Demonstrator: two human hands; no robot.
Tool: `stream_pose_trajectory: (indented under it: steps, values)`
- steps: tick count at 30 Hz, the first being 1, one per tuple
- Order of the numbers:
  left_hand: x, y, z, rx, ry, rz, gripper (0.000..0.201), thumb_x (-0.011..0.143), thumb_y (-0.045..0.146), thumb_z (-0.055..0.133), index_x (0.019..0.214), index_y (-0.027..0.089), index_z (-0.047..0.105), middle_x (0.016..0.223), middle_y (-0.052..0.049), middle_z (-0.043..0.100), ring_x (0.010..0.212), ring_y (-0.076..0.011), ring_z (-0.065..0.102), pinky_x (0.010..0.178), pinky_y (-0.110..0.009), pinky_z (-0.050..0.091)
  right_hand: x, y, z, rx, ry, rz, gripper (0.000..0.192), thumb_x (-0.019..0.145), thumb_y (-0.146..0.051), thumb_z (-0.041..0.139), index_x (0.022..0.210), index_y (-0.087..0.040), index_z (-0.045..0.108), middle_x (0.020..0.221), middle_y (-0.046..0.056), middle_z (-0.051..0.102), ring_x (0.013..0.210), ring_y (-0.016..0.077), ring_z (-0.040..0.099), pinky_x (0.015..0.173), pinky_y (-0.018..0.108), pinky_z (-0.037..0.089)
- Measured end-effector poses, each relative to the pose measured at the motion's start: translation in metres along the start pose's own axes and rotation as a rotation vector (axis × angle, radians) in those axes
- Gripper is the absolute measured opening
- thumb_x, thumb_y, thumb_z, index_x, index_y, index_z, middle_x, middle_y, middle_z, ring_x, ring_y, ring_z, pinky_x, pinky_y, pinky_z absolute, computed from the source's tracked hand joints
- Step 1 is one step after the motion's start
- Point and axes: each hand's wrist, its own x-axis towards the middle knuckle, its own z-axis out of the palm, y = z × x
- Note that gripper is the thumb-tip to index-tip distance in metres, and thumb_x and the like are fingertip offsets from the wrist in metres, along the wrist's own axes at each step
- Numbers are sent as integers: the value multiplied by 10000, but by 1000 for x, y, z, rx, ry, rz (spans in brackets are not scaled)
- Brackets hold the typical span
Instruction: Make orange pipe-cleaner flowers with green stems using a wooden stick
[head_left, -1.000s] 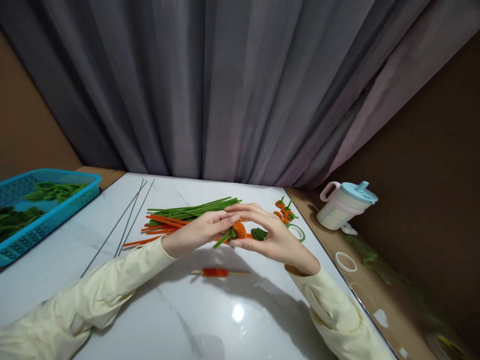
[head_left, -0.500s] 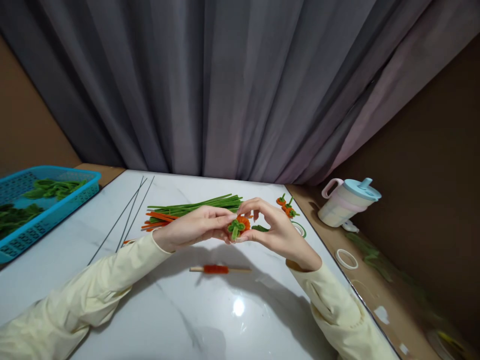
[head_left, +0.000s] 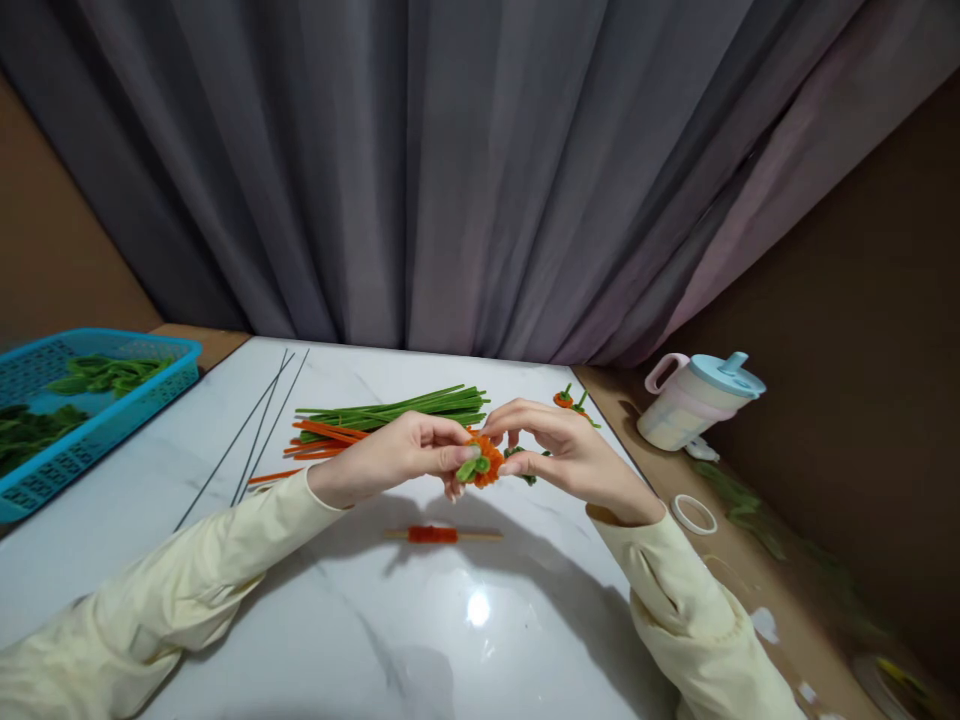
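Observation:
Above the white marble table (head_left: 315, 620), my left hand (head_left: 394, 462) and my right hand (head_left: 574, 455) pinch a small orange pipe-cleaner carrot with a green leafy top (head_left: 481, 466) between their fingertips. Both thumbs and forefingers close on it from either side. Below the hands a wooden stick wound with orange pipe cleaner (head_left: 437, 535) lies flat on the table. Behind the hands lies a bundle of green pipe cleaners (head_left: 390, 408) and orange pipe cleaners (head_left: 322, 436).
A blue basket (head_left: 112, 420) with green leaf pieces sits at the left. Thin metal wires (head_left: 255, 435) lie beside it. Finished small carrots (head_left: 570, 402) rest at the far right edge. On the brown ledge stand a lidded cup (head_left: 697, 400) and a tape ring (head_left: 694, 514).
The hands have turned the carrot, so its green top now faces the camera more and points left. My right fingers shifted their pinch. The stick on the table stays put.

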Motion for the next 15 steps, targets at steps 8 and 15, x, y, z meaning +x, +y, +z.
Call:
stream_pose_trajectory:
  steps: [8, 15]
  values:
    - [1, -8, 4, -183, 30, 66, 286, 810, 388, 636, 780, 105, 604, 717, -20, 607, 594, -100, 563, 576, -239, 477, 3, 12, 20, 278, 230, -38, 176, 761, -342, 700, 824, -182, 667, 850, 30, 625, 778, 131, 595, 711, 300, 511]
    - [-3, -8, 16, -152, 97, 117, 356, 811, 459, 614, 741, 114, 560, 594, 16, 552, 510, -86, 518, 533, -231, 449, 5, 13, 27, 309, 277, -14, 246, 743, -366, 712, 629, -172, 612, 789, 23, 609, 709, 117, 581, 644, 278, 519]
